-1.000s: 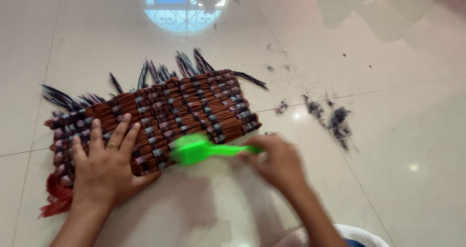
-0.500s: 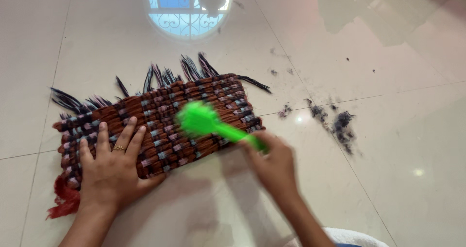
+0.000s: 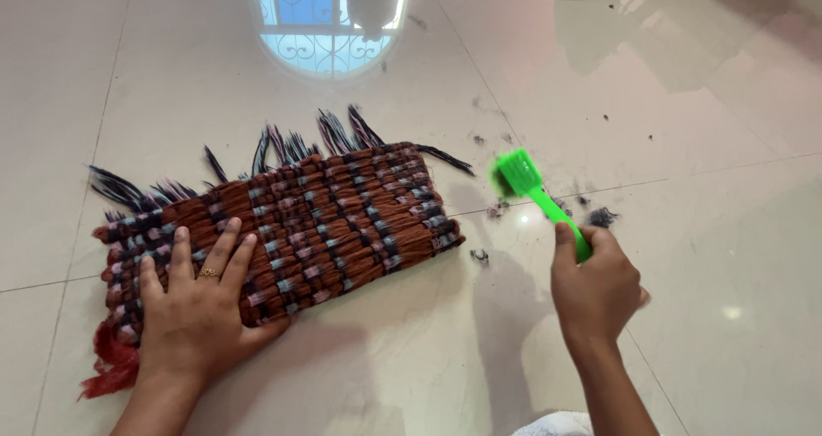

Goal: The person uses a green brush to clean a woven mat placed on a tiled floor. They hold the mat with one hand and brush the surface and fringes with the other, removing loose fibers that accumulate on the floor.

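Both our hands were low in frame. Left hand (image 3: 195, 316) lay flat, fingers spread, pressing the near-left end of the woven mat (image 3: 291, 222); it gripped nothing. Right hand (image 3: 597, 286) was closed around the handle of the green brush (image 3: 538, 198), bristle head up and off the mat, just beyond its right edge. We saw the mat's long axis run left to right, tilted up toward the far right, so it lay left of the brush. Farther out, dark lint bits (image 3: 601, 218) sat on the tiled floor (image 3: 728, 188) near the brush.
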